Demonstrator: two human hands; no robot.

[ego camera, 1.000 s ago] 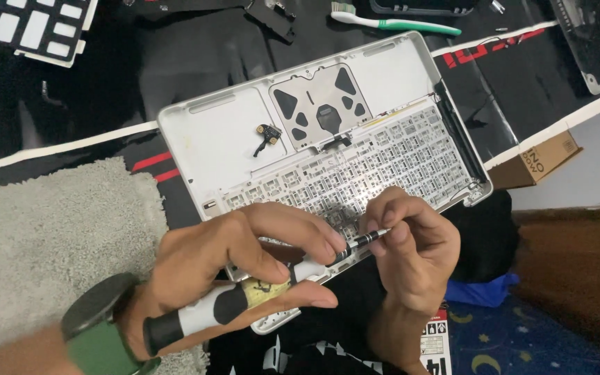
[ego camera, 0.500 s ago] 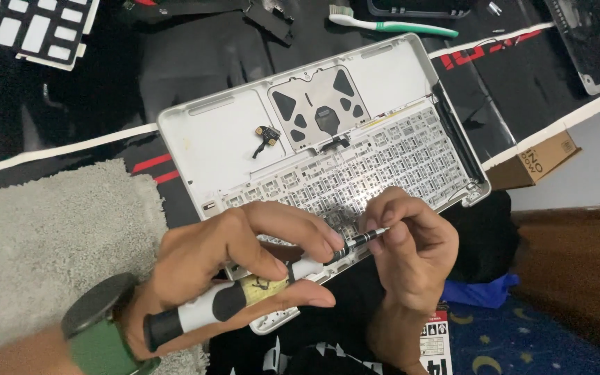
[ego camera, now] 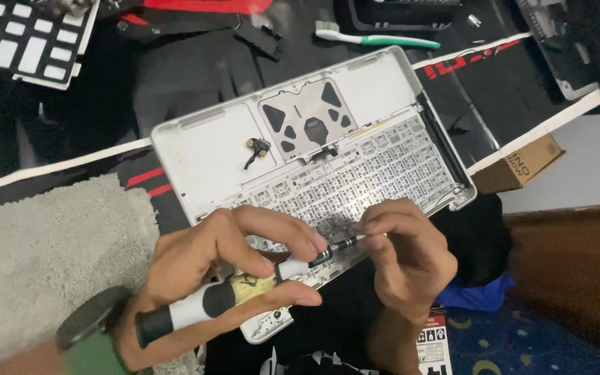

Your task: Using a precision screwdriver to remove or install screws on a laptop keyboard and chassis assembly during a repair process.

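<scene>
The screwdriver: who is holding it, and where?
Both hands. The left hand grips the screwdriver around its handle; the right hand pinches the metal shaft near the tip.

One laptop case [ego camera: 210,149], centre; one screwdriver [ego camera: 244,292], 7 o'clock; one toothbrush [ego camera: 383,39], 12 o'clock; one cardboard box [ego camera: 522,165], 3 o'clock; one keyboard panel [ego camera: 22,42], 10 o'clock; two hands.

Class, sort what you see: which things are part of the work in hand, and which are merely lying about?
In use: black-and-white screwdriver, held by left hand; right hand at its tip; white laptop case.

Lying about: green-and-white toothbrush; brown cardboard box; grey towel; white keycap set.
</scene>
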